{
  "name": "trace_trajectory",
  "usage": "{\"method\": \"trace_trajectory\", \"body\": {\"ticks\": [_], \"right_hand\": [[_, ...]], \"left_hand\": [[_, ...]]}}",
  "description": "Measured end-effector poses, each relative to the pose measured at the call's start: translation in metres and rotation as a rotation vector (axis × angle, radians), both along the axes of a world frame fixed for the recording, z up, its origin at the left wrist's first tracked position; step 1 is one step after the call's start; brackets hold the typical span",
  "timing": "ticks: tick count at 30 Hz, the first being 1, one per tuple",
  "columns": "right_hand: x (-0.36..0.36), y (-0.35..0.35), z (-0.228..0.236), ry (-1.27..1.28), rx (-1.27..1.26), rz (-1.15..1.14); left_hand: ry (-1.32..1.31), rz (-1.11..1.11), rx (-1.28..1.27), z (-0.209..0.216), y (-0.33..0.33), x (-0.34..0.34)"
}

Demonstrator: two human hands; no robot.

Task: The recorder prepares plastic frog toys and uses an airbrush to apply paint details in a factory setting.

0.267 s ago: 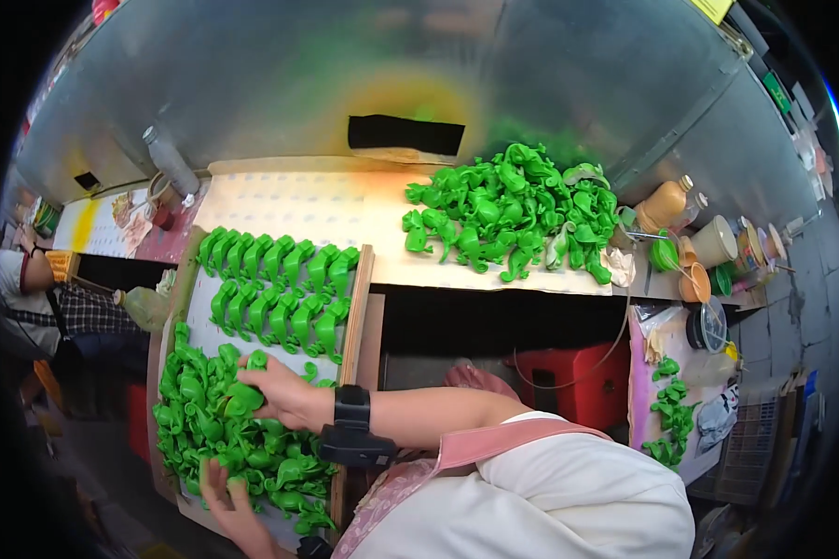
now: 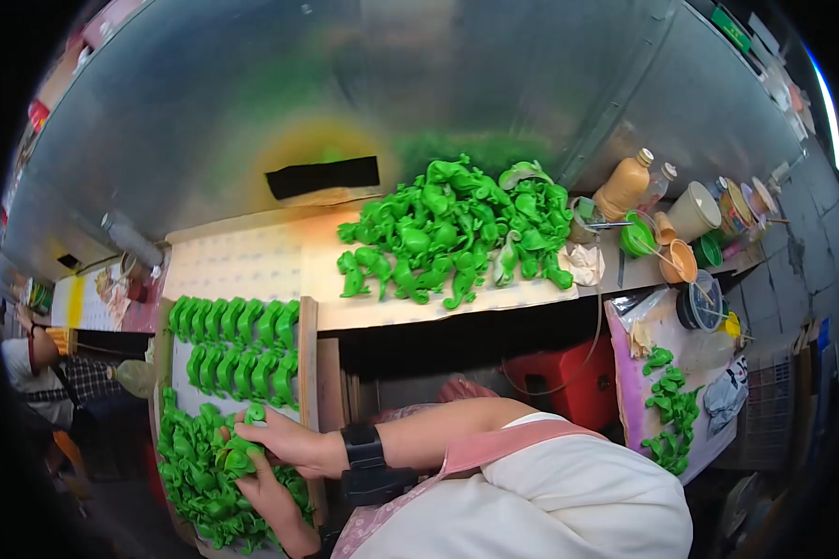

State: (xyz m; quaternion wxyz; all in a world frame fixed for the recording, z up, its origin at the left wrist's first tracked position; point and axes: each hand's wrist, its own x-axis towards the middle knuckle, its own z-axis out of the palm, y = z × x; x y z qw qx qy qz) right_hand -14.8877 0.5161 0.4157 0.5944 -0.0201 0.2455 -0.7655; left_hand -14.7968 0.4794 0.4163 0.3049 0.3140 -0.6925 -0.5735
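My right hand [image 2: 287, 442], with a black strap and device at the wrist, grips a glossy green plastic toy figure [image 2: 238, 456] above the front part of the tray. From below, my left hand [image 2: 268, 496] meets it, its fingers closed about the same figure; the exact grip is partly hidden. Under both hands lies a loose heap of green figures [image 2: 191, 484]. Beyond it, two neat rows of matching figures [image 2: 228, 320] stand side by side on the white tray bottom, between wooden side rails [image 2: 309, 373].
A large pile of green figures [image 2: 438, 233] covers part of the paper-lined bench [image 2: 242, 261]. Bottles [image 2: 625, 184], paint cups [image 2: 679, 261] and a crumpled cloth [image 2: 585, 265] stand to its right. More figures [image 2: 671, 410] lie on a side board. Another person [image 2: 47, 373] is at far left.
My left hand, spread over the heap before, has come up to my right hand and closed on the figure. The view has shifted, so the bench and tray appear further left and lower.
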Motion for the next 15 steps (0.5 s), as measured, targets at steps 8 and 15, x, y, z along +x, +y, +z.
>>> {"method": "trace_trajectory", "body": {"ticks": [8,15], "right_hand": [[-0.131,0.161,-0.021,0.931,0.150,-0.244],[-0.228,0.405,-0.086,0.879,1.118,-1.435]], "left_hand": [[0.291,-0.251,0.389,0.005,0.074,-0.118],[0.062,-0.419,0.535,-0.001,0.121,-0.176]]}}
